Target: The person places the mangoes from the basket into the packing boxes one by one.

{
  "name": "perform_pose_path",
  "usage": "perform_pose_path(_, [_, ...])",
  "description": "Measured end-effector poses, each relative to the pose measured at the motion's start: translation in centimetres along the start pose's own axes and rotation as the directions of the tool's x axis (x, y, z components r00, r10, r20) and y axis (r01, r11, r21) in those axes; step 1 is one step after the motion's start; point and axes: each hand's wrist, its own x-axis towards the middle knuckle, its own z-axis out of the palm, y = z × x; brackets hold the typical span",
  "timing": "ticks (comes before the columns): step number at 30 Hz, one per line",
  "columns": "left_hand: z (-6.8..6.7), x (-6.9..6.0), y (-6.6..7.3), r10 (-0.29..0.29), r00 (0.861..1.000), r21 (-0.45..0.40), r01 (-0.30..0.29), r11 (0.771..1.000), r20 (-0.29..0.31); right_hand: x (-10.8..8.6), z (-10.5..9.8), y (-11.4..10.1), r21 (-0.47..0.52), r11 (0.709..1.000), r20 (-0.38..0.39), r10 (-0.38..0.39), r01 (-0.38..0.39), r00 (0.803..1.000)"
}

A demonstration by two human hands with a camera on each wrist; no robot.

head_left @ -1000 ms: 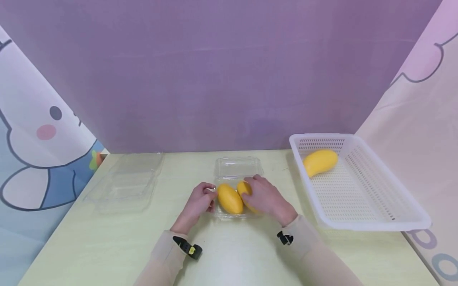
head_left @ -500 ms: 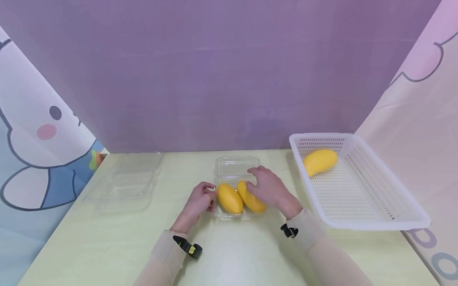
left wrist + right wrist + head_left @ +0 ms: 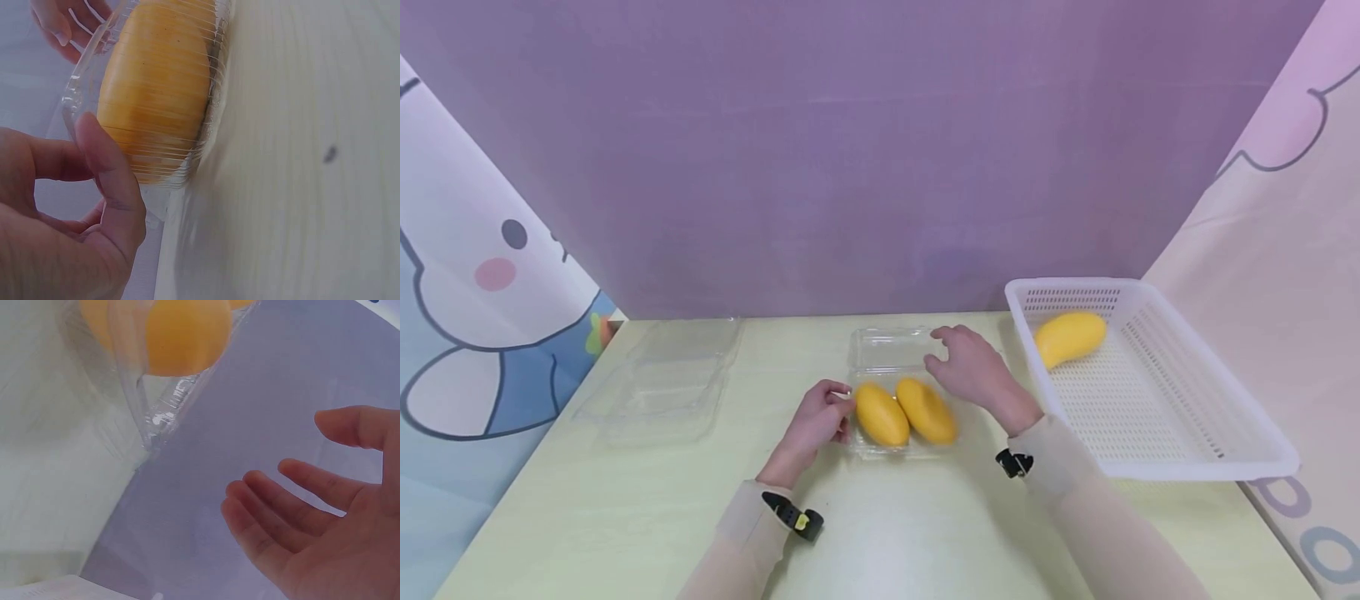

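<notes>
A clear plastic clamshell box (image 3: 868, 454) stands in mid-table with its lid (image 3: 887, 352) laid back. Two yellow mangoes (image 3: 882, 415) lie side by side in its base, tilted alike. At the box's left edge is my left hand (image 3: 815, 423); the left wrist view shows thumb and forefinger (image 3: 111, 172) pinching the rim beside the nearer mango (image 3: 156, 87). My right hand (image 3: 976, 371) hovers over the box's right side near the lid, fingers parted and holding nothing. In the right wrist view its fingers (image 3: 275, 512) are spread, apart from the box and fruit.
At right a white perforated basket (image 3: 1150, 417) holds one more yellow mango (image 3: 1070, 339). Several clear plastic boxes (image 3: 666, 383) lie on the left of the pale table (image 3: 880, 533). A purple panel (image 3: 880, 167) rises behind the table.
My right hand has let go of the right-hand mango and moved up and away to the right, uncovering it. The left hand has stayed at the box's edge.
</notes>
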Motion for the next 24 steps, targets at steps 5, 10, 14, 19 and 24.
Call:
perform_pose_path(5, [-0.1,0.0,0.0,-0.009,1.000,0.002,0.009,1.000,-0.002,1.0,0.8,0.7,0.034,0.999,0.011,0.041,-0.042,0.999])
perform_pose_path(10, [0.0,-0.1,0.0,-0.013,1.000,0.000,0.013,1.000,0.004,1.5,1.7,1.4,0.082,0.992,0.010,0.097,-0.098,0.995])
perform_pose_path(14, [0.0,-0.1,0.1,-0.010,1.000,0.005,0.010,1.000,0.008,1.9,2.5,2.1,0.121,0.981,0.012,0.154,-0.154,0.988])
perform_pose_path(19, [0.1,-0.1,0.1,-0.008,1.000,0.005,0.008,1.000,0.004,2.2,3.4,3.0,0.134,0.972,0.020,0.193,-0.194,0.981])
perform_pose_path(24, [0.1,-0.1,0.2,-0.009,1.000,0.005,0.009,1.000,-0.001,2.5,4.0,3.8,0.154,0.962,0.033,0.224,-0.227,0.974])
